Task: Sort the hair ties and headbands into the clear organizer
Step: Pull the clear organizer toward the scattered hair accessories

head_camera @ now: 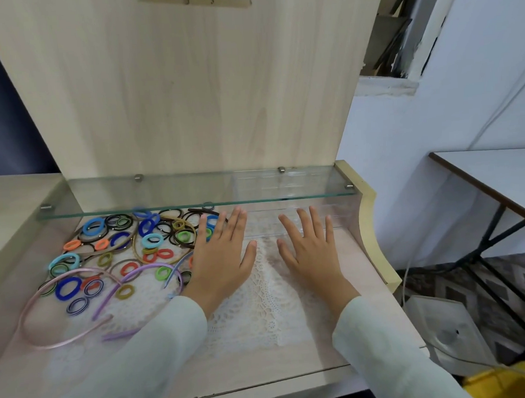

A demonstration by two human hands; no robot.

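Far left of both hands, a pink headband (48, 316) and a purple headband (131, 275) lie on the surface (294, 367). A heap of coloured hair ties (120, 239) lies beyond them and reaches the left hand's fingers. The left hand (221, 255) lies flat, palm down, fingers straight and spread, grasping nothing, on a white lace cloth (260, 305). Just beside it, the right hand (309, 254) lies likewise flat and released. The clear organizer (347, 209) stands just beyond the right hand's fingertips, under a glass shelf (194, 190).
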